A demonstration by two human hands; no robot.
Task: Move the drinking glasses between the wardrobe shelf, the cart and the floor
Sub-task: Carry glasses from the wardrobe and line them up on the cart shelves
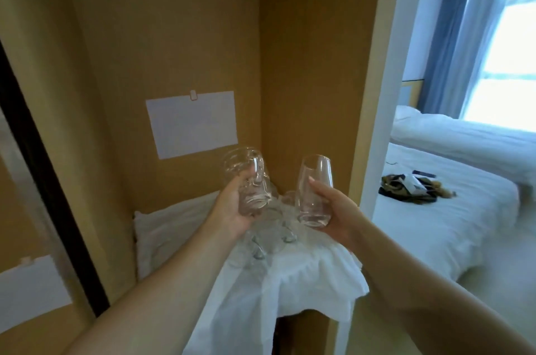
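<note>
Holding one glass each: left hand [232, 209] grips glass [249, 180], right hand [333, 209] grips tumbler [314, 189], both above shelf cloth [290, 276]. More glasses [269, 235] at 6 o'clock below; keep the pair apart, lift straight.

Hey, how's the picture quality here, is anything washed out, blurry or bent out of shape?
Head view: the window at upper right is blown out to white; the wardrobe interior is dimmer and warm-toned; the left hand and right hand and their glasses look slightly soft; the clear glasses on the white cloth below are hard to separate; wide-angle distortion bends the wardrobe edges and stretches the forearms.
</note>
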